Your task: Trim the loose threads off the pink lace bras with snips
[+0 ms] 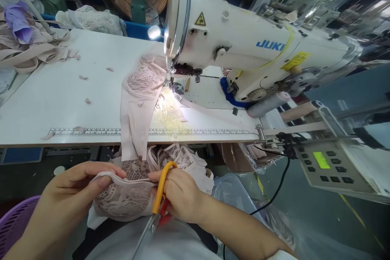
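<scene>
A beige lace bra piece [124, 201] hangs over my lap below the table edge. My left hand [82, 191] pinches its banded edge between thumb and fingers. At the other end of that edge, my right hand [179, 189] grips the fabric with thumb and forefinger. Scissors [161, 191] with orange and red handles also sit in my right hand, blades pointing down towards my lap. Another lace piece [144, 81] lies on the table, its upper edge by the needle, with a plain fabric tail [134, 130] over the front edge.
A white JUKI sewing machine [225, 32] stands on the white table [76, 101], which has a printed ruler along its front. Fabric strips [33, 53] lie at left. A control panel [329, 166], purple basket [18, 223] and clear plastic bin [234, 195] are around me.
</scene>
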`<state>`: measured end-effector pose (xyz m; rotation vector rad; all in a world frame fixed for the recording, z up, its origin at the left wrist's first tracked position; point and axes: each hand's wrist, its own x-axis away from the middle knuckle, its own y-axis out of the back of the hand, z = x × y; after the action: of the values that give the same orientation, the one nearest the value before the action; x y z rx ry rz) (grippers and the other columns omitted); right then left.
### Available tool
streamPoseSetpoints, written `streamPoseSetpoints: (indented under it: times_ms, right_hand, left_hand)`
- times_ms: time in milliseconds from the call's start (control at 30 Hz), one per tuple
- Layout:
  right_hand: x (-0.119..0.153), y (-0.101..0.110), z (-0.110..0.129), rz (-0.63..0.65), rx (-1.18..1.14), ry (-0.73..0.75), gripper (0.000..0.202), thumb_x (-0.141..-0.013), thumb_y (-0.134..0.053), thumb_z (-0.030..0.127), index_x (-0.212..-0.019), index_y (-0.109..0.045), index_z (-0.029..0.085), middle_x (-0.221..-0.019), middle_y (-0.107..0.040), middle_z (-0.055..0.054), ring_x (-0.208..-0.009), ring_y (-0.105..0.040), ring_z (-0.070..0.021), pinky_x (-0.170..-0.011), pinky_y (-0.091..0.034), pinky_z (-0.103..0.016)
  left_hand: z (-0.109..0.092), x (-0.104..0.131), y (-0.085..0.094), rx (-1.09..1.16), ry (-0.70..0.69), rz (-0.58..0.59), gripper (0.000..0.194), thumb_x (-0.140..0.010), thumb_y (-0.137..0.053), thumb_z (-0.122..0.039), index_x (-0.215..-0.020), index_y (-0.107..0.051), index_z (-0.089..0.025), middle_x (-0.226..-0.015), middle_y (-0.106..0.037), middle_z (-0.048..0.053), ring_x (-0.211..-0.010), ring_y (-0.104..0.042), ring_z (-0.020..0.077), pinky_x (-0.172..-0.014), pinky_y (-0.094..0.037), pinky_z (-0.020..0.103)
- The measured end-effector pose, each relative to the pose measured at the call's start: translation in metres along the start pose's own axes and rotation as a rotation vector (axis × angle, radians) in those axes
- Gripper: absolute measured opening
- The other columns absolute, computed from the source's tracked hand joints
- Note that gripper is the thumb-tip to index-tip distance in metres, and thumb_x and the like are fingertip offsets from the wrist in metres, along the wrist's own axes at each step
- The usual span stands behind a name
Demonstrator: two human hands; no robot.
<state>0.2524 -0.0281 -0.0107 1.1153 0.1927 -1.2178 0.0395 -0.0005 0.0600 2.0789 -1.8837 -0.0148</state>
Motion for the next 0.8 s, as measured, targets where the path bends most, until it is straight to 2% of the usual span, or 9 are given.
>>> streamPoseSetpoints:
  times_ms: [100,267,433,533,633,800]
  right_hand:
    - [0.003,0.0,0.007,0.009,0.025,0.011,0.014,-0.083,-0.05,0.005,-0.093,-0.055,0.013,-0.097,-0.071,-0.016,-0.088,-0.068,-0.0231,-0.07,-0.056,-0.034]
    - [0.009,0.0,0.021,0.04,0.015,-0.004,0.016,-0.085,-0.055,0.011,-0.101,-0.055,0.014,-0.097,-0.071,-0.015,-0.083,-0.068,-0.0225,-0.068,-0.055,-0.033]
    - [0.021,-0.008,0.033,0.032,0.01,0.015,0.013,-0.084,-0.053,0.008,-0.097,-0.054,0.013,-0.092,-0.071,-0.014,-0.076,-0.066,-0.0219,-0.063,-0.053,-0.033]
    - [0.028,-0.011,0.04,0.0,0.014,0.033,0.009,-0.084,-0.052,0.007,-0.092,-0.054,0.012,-0.09,-0.07,-0.016,-0.075,-0.065,-0.0216,-0.062,-0.053,-0.033]
    - [0.032,-0.011,0.046,-0.013,0.037,0.074,0.008,-0.084,-0.051,0.007,-0.09,-0.054,0.012,-0.086,-0.07,-0.015,-0.074,-0.065,-0.0215,-0.06,-0.053,-0.033]
    - [0.03,-0.008,0.054,0.014,0.006,0.089,0.01,-0.084,-0.05,0.007,-0.092,-0.053,0.012,-0.086,-0.07,-0.016,-0.075,-0.066,-0.0221,-0.059,-0.053,-0.033]
  left_hand:
    - [-0.001,0.007,0.004,0.067,-0.017,0.051,0.005,-0.063,-0.07,-0.024,-0.06,-0.073,-0.025,-0.064,-0.072,0.003,-0.071,-0.066,0.0235,-0.05,-0.05,0.024]
    - [-0.002,0.021,0.012,0.08,-0.075,0.053,0.004,-0.064,-0.069,-0.023,-0.062,-0.073,-0.023,-0.07,-0.073,0.002,-0.076,-0.066,0.021,-0.063,-0.054,0.024]
    - [0.009,0.032,0.023,0.064,-0.115,0.061,0.006,-0.068,-0.069,-0.023,-0.065,-0.073,-0.023,-0.071,-0.073,0.0,-0.06,-0.063,0.0132,-0.044,-0.046,0.014]
    - [0.022,0.035,0.034,0.001,-0.274,0.145,0.007,-0.074,-0.068,-0.024,-0.072,-0.074,-0.027,-0.074,-0.075,-0.001,-0.058,-0.066,0.0126,-0.048,-0.052,0.014]
    - [0.03,0.037,0.043,-0.041,-0.446,0.185,0.013,-0.077,-0.065,-0.021,-0.077,-0.074,-0.03,-0.077,-0.076,-0.004,-0.067,-0.07,0.012,-0.057,-0.056,0.011]
    - [0.027,0.04,0.049,-0.083,-0.595,0.207,0.019,-0.076,-0.063,-0.016,-0.079,-0.075,-0.031,-0.077,-0.076,-0.007,-0.07,-0.072,0.0089,-0.068,-0.056,0.008]
